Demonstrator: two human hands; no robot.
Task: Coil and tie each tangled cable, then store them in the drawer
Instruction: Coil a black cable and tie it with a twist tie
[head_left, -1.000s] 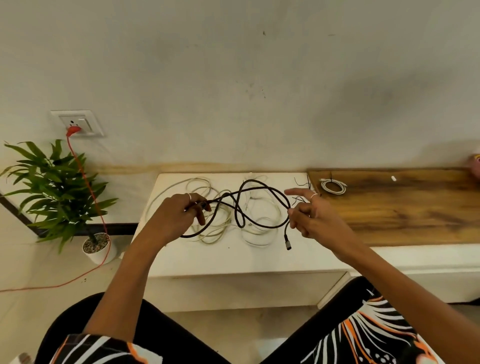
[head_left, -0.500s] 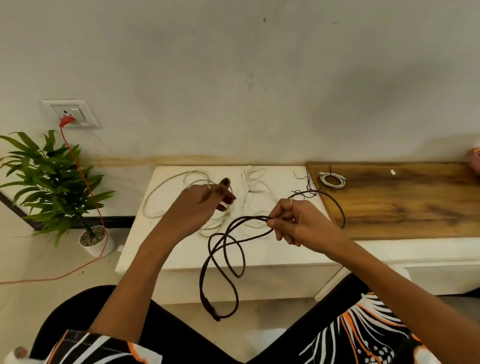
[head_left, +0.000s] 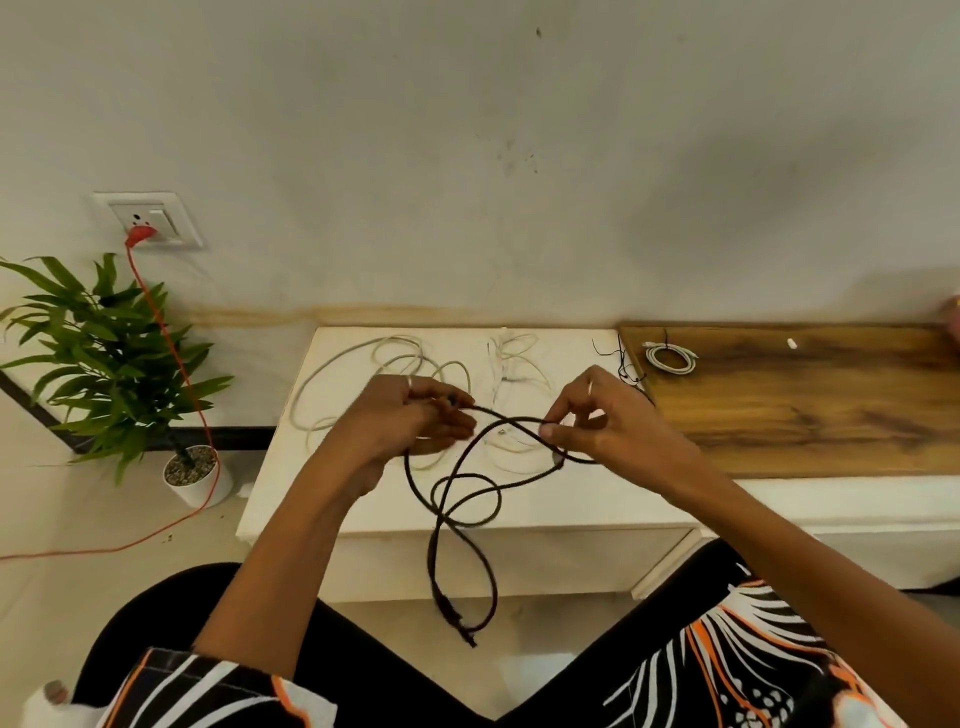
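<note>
Black cable (head_left: 457, 525) is held up off the white table (head_left: 519, 504), strung between both hands, loose loops hanging over the table's front edge, plug end lowest. Beige cable (head_left: 353, 358) lies in sprawled loops on the table's left part. Thin white cable (head_left: 514, 364) lies tangled mid-table. Small white cable (head_left: 670, 358), already coiled, lies on the wooden top (head_left: 810, 405).

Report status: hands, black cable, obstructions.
Both hands, left and right, grip black cable. Uncoiled, loops dangling. White cables on table behind.
</note>
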